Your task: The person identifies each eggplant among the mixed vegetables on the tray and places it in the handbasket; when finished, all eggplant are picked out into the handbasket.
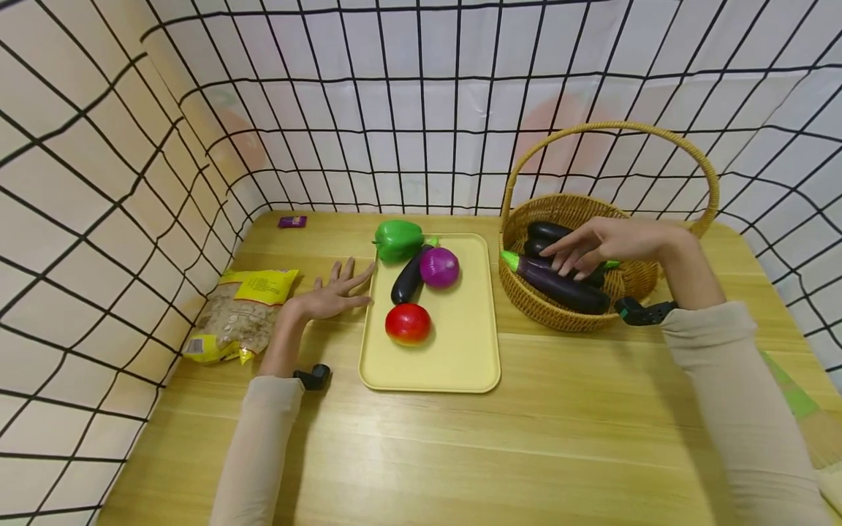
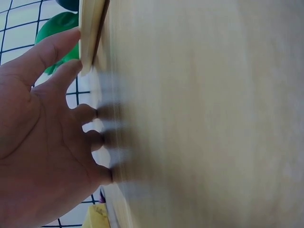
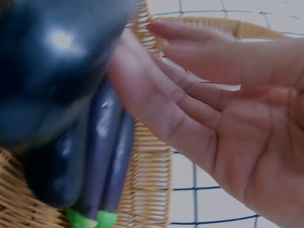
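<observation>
My left hand [image 1: 332, 296] spreads its fingers at the left edge of a yellow tray [image 1: 460, 351]; in the left wrist view, thumb and index finger touch the tray's side and other fingertips meet the tabletop. The tray carries a green bell pepper [image 1: 399, 242], a small eggplant [image 1: 407, 282], a purple onion [image 1: 439, 268] and a red mango-like fruit [image 1: 408, 324]. Over a wicker basket [image 1: 539, 313] at the right, my right hand [image 1: 612, 242] reaches among several eggplants, nearest a long dark eggplant [image 1: 559, 283]. Its fingers are fairly straight; whether they touch it is unclear.
A yellow-and-clear bag [image 1: 240, 314] lies left of my left hand. Farther back sits a small purple packet [image 1: 292, 221]. The basket's tall handle [image 1: 612, 126] arches above it. Black wire grid panels enclose the table's back and sides.
</observation>
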`<state>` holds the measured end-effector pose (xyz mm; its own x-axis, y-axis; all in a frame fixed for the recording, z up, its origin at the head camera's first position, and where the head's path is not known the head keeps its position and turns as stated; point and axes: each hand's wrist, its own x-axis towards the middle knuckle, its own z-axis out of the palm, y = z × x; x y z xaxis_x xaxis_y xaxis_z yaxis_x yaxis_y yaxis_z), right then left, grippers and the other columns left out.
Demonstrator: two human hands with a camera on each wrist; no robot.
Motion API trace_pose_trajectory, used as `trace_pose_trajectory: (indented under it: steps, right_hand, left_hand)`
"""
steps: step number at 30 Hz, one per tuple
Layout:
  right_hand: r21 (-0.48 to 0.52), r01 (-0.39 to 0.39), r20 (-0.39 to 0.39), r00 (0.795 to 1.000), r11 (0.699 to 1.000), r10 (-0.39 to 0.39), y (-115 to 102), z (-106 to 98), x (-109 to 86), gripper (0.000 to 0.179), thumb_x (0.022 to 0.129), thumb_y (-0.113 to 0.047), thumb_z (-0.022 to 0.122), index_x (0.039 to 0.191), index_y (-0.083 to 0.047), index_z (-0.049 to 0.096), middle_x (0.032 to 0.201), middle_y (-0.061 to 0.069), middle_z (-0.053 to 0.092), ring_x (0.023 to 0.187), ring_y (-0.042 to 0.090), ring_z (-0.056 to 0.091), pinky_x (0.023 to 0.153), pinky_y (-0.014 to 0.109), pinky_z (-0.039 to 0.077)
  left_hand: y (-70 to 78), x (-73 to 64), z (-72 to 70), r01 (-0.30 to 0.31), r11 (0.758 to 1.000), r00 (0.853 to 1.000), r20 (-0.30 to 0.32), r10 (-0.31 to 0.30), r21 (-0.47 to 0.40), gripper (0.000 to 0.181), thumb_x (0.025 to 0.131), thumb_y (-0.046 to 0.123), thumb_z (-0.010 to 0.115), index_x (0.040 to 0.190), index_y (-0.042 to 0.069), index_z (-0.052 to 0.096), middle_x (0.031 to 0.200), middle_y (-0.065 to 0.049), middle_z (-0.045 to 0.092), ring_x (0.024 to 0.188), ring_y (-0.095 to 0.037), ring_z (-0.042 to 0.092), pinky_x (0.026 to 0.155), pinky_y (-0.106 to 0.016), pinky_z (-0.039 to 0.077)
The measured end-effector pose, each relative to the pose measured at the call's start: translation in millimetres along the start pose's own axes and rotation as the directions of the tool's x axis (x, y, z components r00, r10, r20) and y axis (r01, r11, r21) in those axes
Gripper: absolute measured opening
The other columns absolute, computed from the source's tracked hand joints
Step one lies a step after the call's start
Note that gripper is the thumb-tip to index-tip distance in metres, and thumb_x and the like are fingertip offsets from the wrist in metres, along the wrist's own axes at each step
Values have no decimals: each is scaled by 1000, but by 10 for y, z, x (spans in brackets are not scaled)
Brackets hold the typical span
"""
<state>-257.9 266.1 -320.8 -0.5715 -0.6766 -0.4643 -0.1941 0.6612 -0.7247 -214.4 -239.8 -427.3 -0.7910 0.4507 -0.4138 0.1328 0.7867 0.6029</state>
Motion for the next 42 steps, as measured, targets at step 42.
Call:
trace_pose_trajectory:
  steps: [42]
  right_hand:
    - [-169,3,-199,979,986,-37,114,251,405,42,87,-10,83,127,0,72,107,17,79,92,21,74,71,24,60]
  left_hand:
    - [24,0,6,-3,1000,1000,5,3,-9,76,109,42,47,167,26,2,169,-20,-27,155,-41,-31,119,-72,-21]
